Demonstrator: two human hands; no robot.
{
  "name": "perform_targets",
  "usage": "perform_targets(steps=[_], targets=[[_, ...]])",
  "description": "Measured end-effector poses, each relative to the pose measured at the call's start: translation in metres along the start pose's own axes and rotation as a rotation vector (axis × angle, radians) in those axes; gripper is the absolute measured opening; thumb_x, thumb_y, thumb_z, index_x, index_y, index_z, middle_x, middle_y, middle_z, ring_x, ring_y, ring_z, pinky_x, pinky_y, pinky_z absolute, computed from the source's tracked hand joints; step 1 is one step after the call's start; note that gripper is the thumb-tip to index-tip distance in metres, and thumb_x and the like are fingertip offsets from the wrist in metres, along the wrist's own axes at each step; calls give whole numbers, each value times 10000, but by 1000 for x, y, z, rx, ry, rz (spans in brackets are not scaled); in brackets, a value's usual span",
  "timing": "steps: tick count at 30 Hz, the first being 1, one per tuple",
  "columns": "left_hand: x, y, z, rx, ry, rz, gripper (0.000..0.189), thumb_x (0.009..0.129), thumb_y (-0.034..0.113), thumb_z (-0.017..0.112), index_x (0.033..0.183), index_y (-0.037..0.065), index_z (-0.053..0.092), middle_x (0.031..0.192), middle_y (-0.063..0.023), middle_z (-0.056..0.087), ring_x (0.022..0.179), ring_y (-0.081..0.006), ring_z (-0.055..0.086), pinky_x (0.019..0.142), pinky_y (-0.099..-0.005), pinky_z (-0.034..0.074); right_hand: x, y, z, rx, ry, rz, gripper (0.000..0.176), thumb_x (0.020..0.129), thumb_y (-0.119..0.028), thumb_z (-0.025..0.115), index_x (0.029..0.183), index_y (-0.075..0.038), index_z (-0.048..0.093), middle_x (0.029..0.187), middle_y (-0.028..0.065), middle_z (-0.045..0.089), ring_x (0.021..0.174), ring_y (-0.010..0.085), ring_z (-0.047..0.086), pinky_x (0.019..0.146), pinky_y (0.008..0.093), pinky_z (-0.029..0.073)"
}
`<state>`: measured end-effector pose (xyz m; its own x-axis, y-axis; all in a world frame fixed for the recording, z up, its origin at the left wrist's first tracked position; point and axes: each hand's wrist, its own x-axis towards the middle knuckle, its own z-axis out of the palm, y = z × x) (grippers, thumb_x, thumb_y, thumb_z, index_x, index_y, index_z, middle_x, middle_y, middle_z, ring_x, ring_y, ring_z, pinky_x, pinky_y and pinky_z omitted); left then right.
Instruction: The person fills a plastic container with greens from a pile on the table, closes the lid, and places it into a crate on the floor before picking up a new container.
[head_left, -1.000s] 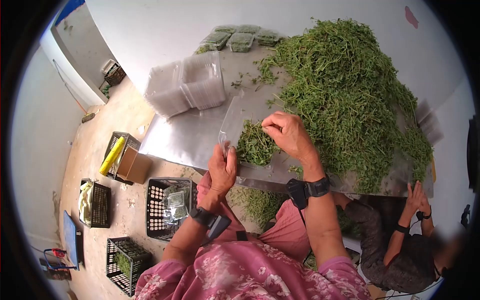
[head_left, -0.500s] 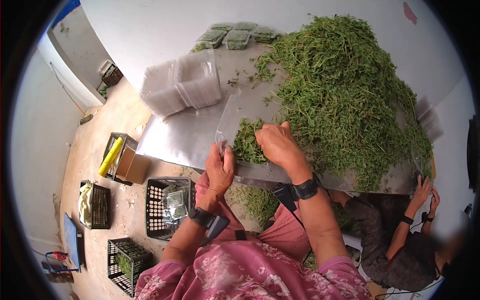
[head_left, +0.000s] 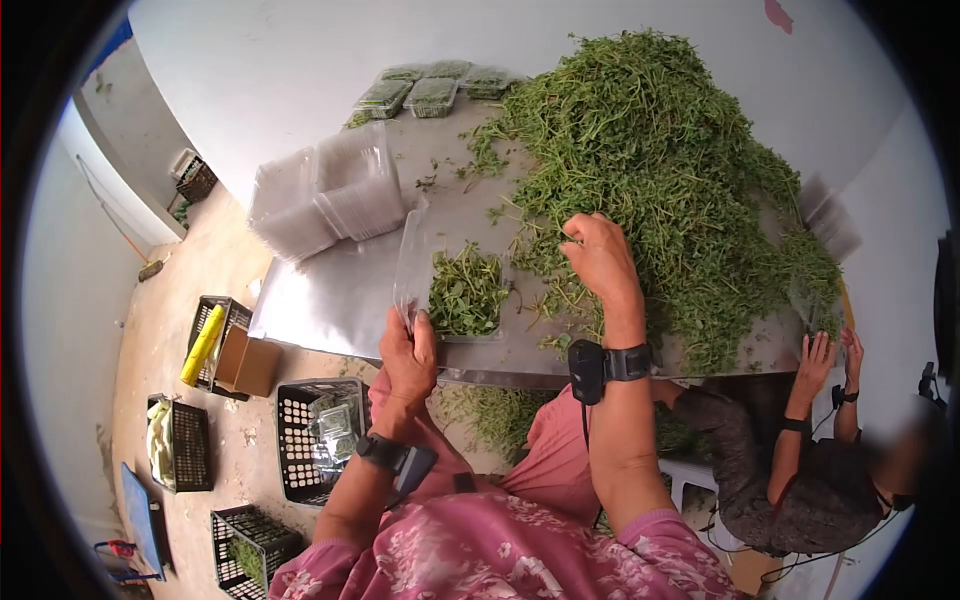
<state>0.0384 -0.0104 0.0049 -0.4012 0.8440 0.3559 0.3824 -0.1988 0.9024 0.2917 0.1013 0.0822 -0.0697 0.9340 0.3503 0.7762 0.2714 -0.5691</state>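
The left hand (head_left: 408,352) pinches the lid (head_left: 412,258); the right hand (head_left: 604,262), fingers curled, has left the box (head_left: 480,339) for the heap (head_left: 665,190), its grip unclear.

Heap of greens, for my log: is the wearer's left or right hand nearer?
Right hand, at the left side of the heap; the left hand is farther left, holding a clear lid.

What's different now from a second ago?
The right hand left the small greens in the clear box and moved right, to the edge of the big green pile. The left hand still holds the box.
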Motion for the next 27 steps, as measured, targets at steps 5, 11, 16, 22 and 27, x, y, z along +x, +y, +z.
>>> perform_targets(steps=[5, 11, 16, 22, 27], targets=[[0, -10, 1, 3, 14, 24, 132, 948, 130, 539, 895, 15, 503, 652, -102, 534, 568, -168, 502, 550, -330, 424, -3, 37, -6, -159, -177, 182, 405, 672, -44, 789, 1052, -61, 651, 1080, 147, 585, 1014, 337, 600, 842, 441, 498], [1, -12, -1, -11, 1, 39, 136, 942, 133, 555, 888, 21, 501, 627, -96, 520, 540, -174, 492, 525, -330, 408, 2, 21, 6, -301, -288, 284, 328, 752, 59, 623, 1023, -116, 682, 1146, 152, 587, 1002, 359, 635, 823, 480, 521], [1, -11, -1, -9, 14, 71, 121, 931, 129, 569, 917, 21, 515, 621, -100, 527, 525, -197, 500, 511, -337, 404, 0, 21, 8, -167, -166, 244, 184, 777, 30, 633, 936, -47, 684, 971, 159, 629, 989, 352, 637, 798, 440, 516], [1, -8, -2, 42, 20, 89, 150, 928, 139, 574, 1016, 18, 563, 685, -131, 574, 587, -252, 564, 566, -361, 448, 4, 7, 17, 53, 31, -39, 151, 810, -44, 682, 947, 17, 660, 882, 138, 676, 763, 233, 662, 675, 348, 506], [0, -9, -2, 52, -6, 39, 177, 929, 137, 569, 1056, 14, 571, 723, -140, 594, 620, -273, 583, 600, -363, 465, 4, -11, 14, 125, 171, -101, 138, 832, -35, 664, 960, 16, 652, 879, 123, 678, 715, 197, 662, 641, 330, 508]])
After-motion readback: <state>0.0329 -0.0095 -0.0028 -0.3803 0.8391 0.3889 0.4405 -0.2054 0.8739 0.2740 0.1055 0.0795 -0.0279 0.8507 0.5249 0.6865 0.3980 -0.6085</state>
